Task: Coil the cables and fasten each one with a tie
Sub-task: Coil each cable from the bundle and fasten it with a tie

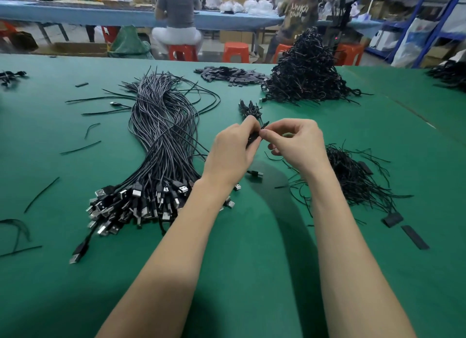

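My left hand (233,151) grips a coiled black cable (253,138) above the green table (227,274). One of its USB plugs (255,173) hangs below my hands. My right hand (295,142) pinches a thin black tie (264,125) at the coil's top end. A long bundle of loose black USB cables (161,141) lies to the left, plugs toward me. A heap of loose ties (353,173) lies to the right. A small coiled cable (249,109) lies just beyond my hands.
A tall pile of tied cables (306,72) rises at the back right, with flat black strips (227,74) beside it. Stray ties and strips dot the table's left and right sides. People sit on red stools (182,52) at a blue bench behind.
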`<state>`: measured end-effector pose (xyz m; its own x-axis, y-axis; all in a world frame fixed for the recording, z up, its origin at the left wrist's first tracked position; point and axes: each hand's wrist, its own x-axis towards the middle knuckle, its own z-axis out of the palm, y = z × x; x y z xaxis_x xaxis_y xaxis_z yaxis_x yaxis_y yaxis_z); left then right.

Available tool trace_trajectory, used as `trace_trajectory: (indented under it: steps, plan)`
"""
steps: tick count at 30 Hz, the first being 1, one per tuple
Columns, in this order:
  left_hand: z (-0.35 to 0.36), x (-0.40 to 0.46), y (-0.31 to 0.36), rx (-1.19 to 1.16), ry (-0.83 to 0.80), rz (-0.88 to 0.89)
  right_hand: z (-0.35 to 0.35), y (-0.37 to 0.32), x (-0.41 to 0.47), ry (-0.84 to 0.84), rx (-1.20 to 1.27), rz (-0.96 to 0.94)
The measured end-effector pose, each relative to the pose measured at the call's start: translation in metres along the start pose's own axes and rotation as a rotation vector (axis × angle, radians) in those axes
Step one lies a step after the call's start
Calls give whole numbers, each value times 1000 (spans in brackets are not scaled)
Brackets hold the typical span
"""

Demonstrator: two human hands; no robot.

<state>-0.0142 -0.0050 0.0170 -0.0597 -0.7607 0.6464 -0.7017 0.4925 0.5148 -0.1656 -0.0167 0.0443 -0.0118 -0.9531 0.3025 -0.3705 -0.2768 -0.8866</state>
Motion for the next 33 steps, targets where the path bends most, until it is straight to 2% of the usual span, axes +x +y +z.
trace_trajectory:
  steps: [2, 4, 6, 8, 11, 14, 15, 17, 21, 22, 23, 24, 26, 28, 30, 31, 33]
  plan:
    - [-1, -1, 4, -79, -28, -105, 0, 3, -3, 9, -46, -31]
    - [-3, -1, 7, -219, -113, -335, 3, 9, -8, 25, -96, -72]
    - [-8, -2, 9, -660, -210, -671, 6, 16, -13, 19, -127, -124]
    - [-13, -3, 7, -1066, -201, -879, 8, 24, -21, 6, -155, -219]
    - [-12, -10, 4, -1147, -204, -949, 10, 31, -29, -6, -195, -305]
    - [-8, -14, 0, -1217, -152, -972, 14, 29, -28, -3, -159, -286]
    - [-7, -13, 1, -1237, -119, -965, 15, 26, -27, -4, -109, -227]
    - [-6, -10, -1, -1194, -71, -873, 15, 19, -24, -43, 163, -9]
    - [-13, -10, 4, -956, -57, -493, 11, 8, -23, -268, 1121, 762]
    - [-14, -10, 4, -905, -58, -432, 12, 7, -25, -285, 1312, 889]
    - [-15, -9, 4, -877, -54, -415, 15, 6, -27, -296, 1389, 928]
    - [-17, -7, 5, -882, -45, -442, 18, 5, -28, -308, 1333, 885]
    - [-23, -4, 5, -1011, -42, -607, 20, 4, -27, -266, 894, 602]
    - [-30, -1, 1, -1157, -82, -797, 16, 3, -26, -159, 359, 158]
    - [-37, 2, -3, -1235, -109, -911, 11, 7, -24, -64, -85, -276]
    - [-39, 3, -4, -1258, -117, -936, 10, 8, -24, -37, -237, -428]
    - [-39, 3, -5, -1285, -137, -956, 11, 7, -23, 1, -337, -547]
